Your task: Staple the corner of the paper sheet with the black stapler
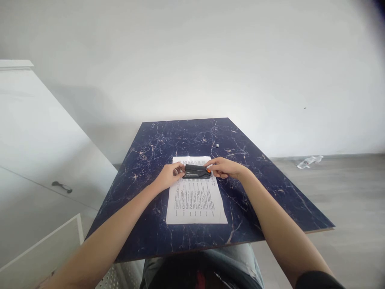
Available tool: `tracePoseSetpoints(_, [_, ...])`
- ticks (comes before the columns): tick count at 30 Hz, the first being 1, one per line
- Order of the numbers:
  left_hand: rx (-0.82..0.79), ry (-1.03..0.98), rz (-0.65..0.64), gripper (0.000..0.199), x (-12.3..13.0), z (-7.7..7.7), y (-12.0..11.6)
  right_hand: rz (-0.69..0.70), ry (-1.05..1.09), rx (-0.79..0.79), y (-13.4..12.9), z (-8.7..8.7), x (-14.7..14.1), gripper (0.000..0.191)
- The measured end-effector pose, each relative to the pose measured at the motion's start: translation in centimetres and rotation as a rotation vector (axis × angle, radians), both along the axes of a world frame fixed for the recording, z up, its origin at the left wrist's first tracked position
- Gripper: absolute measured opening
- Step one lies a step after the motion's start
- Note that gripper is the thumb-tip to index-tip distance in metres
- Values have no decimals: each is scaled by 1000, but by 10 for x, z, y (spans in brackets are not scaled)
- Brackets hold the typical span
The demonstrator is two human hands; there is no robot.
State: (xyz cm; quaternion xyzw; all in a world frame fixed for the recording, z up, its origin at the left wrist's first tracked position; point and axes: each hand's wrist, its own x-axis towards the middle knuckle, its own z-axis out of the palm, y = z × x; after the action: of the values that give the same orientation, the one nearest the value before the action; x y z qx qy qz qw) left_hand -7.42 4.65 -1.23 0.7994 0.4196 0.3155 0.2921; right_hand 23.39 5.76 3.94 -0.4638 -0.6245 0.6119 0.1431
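Pinched between thumb and fingers, the left end of a black stapler-like tool [197, 171] sits in the left hand [172, 175]; the right hand [225, 167] touches its other end, though I can't tell whether those fingers close around it. Behind stands a smooth pale wall [210, 64], and to the left a flat white cabinet [39, 136] with a dark, elongated handle [61, 186], cut off by the view's edge. The tabletop [240, 208] is dark blue, veined like marble. Crumpled clear plastic [309, 161] lies on the grey, wood-look floor [355, 192]. Across the upper part of a white printed sheet [195, 200] lies the tool, long and narrow with an orange piece, hiding some lines. The print and the tool's pale lettering are too small to read. Beyond the sheet sits a tiny pale block [217, 145].
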Motion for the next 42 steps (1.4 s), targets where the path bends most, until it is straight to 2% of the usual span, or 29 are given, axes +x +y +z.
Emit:
tracePoseSetpoints(11, [16,-13,-12,16,0,0,0,-44,6,-90,-2,5,-4,46])
tracePoseSetpoints(27, [12,5,1,16,0,0,1,-13,23,-68,2,-4,0,44])
tracePoseSetpoints(35, [5,6,1,15,0,1,0,-15,29,-80,0,2,-1,46])
tracePoseSetpoints(42, [3,11,0,16,0,2,0,-4,32,-68,1,0,1,45])
